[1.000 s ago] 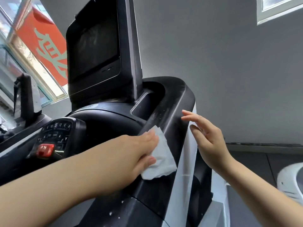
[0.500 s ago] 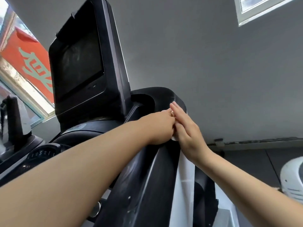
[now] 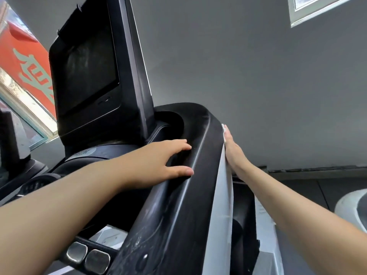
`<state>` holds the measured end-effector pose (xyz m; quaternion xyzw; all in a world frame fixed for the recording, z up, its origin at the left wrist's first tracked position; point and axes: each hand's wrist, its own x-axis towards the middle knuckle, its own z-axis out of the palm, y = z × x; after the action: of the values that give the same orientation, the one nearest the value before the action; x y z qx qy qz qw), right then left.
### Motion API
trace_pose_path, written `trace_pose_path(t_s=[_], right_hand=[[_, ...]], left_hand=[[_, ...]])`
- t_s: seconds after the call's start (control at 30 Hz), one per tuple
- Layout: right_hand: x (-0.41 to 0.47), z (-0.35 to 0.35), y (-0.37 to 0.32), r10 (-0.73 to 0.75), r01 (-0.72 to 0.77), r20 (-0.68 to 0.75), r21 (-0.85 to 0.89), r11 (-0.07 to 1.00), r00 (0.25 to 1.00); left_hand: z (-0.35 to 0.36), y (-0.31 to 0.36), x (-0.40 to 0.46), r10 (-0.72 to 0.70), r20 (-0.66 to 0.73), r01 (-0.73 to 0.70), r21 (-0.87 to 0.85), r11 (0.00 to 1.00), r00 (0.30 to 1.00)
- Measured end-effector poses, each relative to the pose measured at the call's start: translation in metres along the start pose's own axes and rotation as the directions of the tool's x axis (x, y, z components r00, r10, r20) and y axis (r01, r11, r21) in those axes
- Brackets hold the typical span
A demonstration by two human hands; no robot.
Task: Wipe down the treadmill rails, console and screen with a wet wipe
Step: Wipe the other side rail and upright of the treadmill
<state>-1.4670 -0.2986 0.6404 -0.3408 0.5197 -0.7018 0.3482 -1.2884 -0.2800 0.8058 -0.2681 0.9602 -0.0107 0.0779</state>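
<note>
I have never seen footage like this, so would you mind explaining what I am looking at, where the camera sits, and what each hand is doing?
The camera is worn on a person's head and looks along their two bare arms, so this single view shows things as they see them. The big black shape is the top of a treadmill: the dark screen stands upright at the upper left, and a broad black console rail curves down through the middle. The left hand rests on the inner side of that rail, fingers relaxed, holding nothing. The right hand lies flat against the rail's pale outer side, pressing a white wet wipe there; only a small corner shows above the fingertips. Two round metal pads sit at the bottom. Behind are a grey wall and a window with a red sign.
</note>
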Motion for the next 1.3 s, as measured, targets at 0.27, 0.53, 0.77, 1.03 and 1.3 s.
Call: trace_pose_path(t_s=[0.27, 0.53, 0.77, 1.03, 1.3], right_hand=[[-0.138, 0.029, 0.001, -0.61, 0.679, 0.299, -0.298, 0.67, 0.733], [-0.111, 0.025, -0.002, -0.554, 0.587, 0.215, -0.431, 0.685, 0.804], [-0.157, 0.037, -0.02, -0.517, 0.598, 0.308, -0.5, 0.626, 0.798], [-0.196, 0.043, -0.015, -0.507, 0.601, 0.325, -0.494, 0.628, 0.798], [-0.244, 0.057, -0.005, -0.552, 0.632, 0.308, -0.362, 0.685, 0.775]], left_hand=[[0.004, -0.007, -0.017, 0.056, -0.127, -0.054, 0.024, 0.998, 0.99], [0.004, -0.012, -0.048, 0.063, -0.115, -0.063, 0.003, 0.998, 0.991], [0.01, 0.012, -0.078, 0.12, -0.066, -0.121, -0.013, 0.993, 0.991], [0.004, 0.024, -0.1, 0.071, -0.015, -0.069, 0.081, 0.994, 0.997], [0.0, 0.05, -0.12, -0.07, 0.298, 0.023, 0.158, 0.987, 0.952]])
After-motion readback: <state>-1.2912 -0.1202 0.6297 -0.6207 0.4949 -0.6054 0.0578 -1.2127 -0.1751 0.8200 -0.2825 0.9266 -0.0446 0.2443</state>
